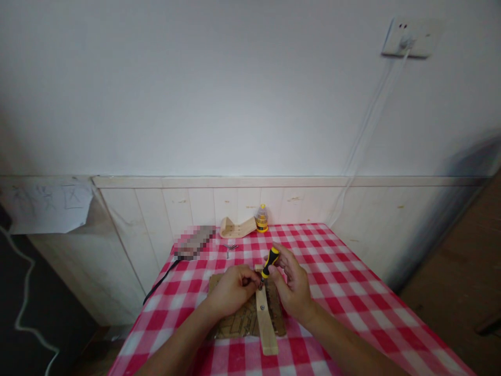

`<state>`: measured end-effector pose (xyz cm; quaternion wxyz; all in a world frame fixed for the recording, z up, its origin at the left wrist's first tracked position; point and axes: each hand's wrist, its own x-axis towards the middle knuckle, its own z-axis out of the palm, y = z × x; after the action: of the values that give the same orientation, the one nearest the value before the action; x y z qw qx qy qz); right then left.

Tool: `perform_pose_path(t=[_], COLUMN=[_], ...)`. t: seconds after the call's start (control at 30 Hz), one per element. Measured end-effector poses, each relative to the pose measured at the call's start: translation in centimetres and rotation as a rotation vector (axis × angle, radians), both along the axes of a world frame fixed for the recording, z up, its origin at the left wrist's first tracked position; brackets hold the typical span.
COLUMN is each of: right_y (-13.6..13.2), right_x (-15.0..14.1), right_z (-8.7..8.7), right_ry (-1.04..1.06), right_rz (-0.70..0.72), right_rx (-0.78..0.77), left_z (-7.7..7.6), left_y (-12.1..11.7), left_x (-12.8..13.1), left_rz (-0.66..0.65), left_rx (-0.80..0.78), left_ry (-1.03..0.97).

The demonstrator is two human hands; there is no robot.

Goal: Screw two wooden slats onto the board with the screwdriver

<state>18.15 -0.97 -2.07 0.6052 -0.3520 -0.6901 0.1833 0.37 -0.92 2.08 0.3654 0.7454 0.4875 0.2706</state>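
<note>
My right hand (291, 284) is closed around a yellow and black screwdriver (271, 260), which is tilted with its tip down at a pale wooden piece (266, 329). At that tip the fingers of my left hand (235, 290) pinch a small metal part that looks like a screw (261, 286); the fingertips partly hide it. Nearer to me, another screw head (262, 307) shows in the same wooden piece. Under the wood lies a brown cardboard sheet (235, 326) with line markings, partly covered by my left hand.
Several loose screws (230, 247) lie on the red and white checked tablecloth (332, 324). Farther back, by the wall, are a bent wooden part (237, 228) and a yellow-capped bottle-shaped container (262, 219). A blurred-out object (195, 243) with a black strap rests at the table's left edge.
</note>
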Motion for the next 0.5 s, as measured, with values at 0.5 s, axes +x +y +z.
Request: perform_pose_path(t=[0.5], right_y=[-1.5], right_x=[0.2], right_z=[2.0], right_ry=[-0.247], right_rz=[-0.016], right_rx=[0.133], left_z=[-1.2], left_y=[0.6], left_x=[-0.2], left_rz=[-0.056], left_rx=[0.025], left_ry=[-0.041])
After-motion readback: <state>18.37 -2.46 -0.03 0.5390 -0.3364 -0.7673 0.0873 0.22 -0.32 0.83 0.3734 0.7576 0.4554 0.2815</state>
